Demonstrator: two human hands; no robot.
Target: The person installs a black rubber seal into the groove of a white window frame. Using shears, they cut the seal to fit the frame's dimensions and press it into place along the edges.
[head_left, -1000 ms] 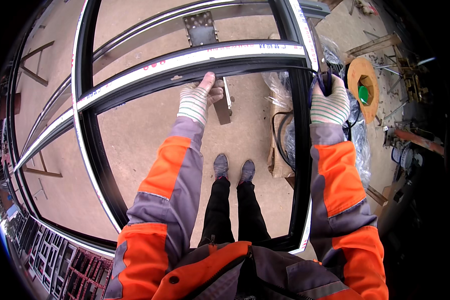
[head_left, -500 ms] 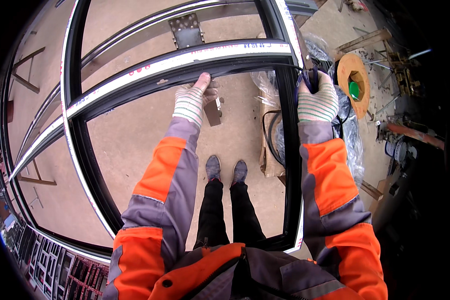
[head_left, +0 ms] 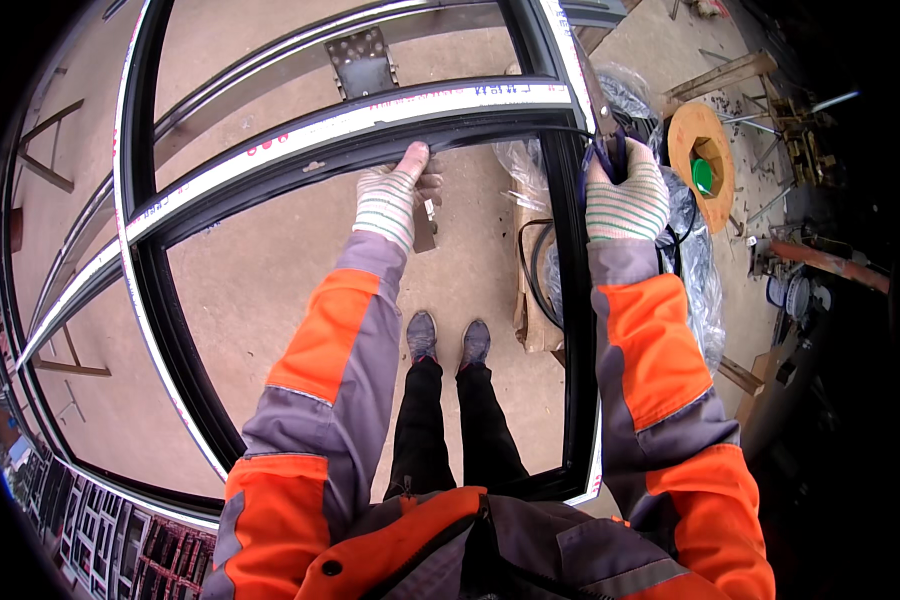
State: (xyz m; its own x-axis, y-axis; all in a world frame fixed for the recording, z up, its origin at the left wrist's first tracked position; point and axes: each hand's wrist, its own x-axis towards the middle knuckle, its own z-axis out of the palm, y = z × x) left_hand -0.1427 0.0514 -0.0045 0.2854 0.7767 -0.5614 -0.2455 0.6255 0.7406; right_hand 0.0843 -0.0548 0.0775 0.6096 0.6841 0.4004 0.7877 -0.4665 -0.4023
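Note:
A large black window frame [head_left: 150,300] with white protective film along its bars lies across the view in front of me. My left hand [head_left: 390,200], in a striped white glove with the thumb tip bare, closes on its middle crossbar [head_left: 350,160], thumb on top and fingers curled below. From near that thumb, a thin black rubber strip [head_left: 510,131] runs right along the crossbar to the corner. My right hand [head_left: 630,198], gloved too, holds scissors [head_left: 600,125] by their dark blue handles. Their blades point away from me at the corner, beside the strip's end; whether they touch it, I cannot tell.
Clear plastic wrapping [head_left: 705,300] and a cardboard-wrapped bundle [head_left: 537,320] lie right of the frame. Beyond stands an orange-brown spool [head_left: 682,150] with a green piece inside. Several stacked frames [head_left: 100,530] sit at lower left. A perforated metal bracket [head_left: 362,65] shows beyond the crossbar.
My left hand has slid slightly right along the crossbar. The view has shifted a little, with the frame now slightly further left. The right hand keeps the scissors at the corner.

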